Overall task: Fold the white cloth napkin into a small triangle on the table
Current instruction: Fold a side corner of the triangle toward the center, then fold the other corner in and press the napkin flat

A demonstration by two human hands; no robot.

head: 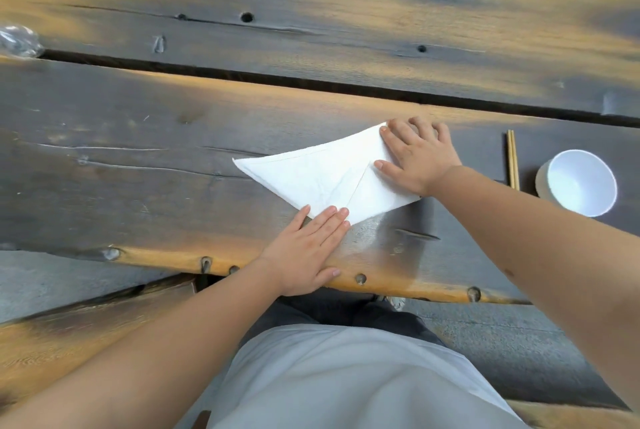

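Napkin [322,182], white and folded into a flat pointed shape, lies at the middle of the frame on the near plank of the wooden table [138,158], which fills most of the view. Right hand [417,156] lies flat and spread on the napkin's right end, gripping nothing. Left hand [308,245] lies flat below it, fingers straight, their tips on the napkin's lower corner, likewise gripping nothing. At the right edge stands a white bowl [581,182], with chopsticks [512,160] just left of it.
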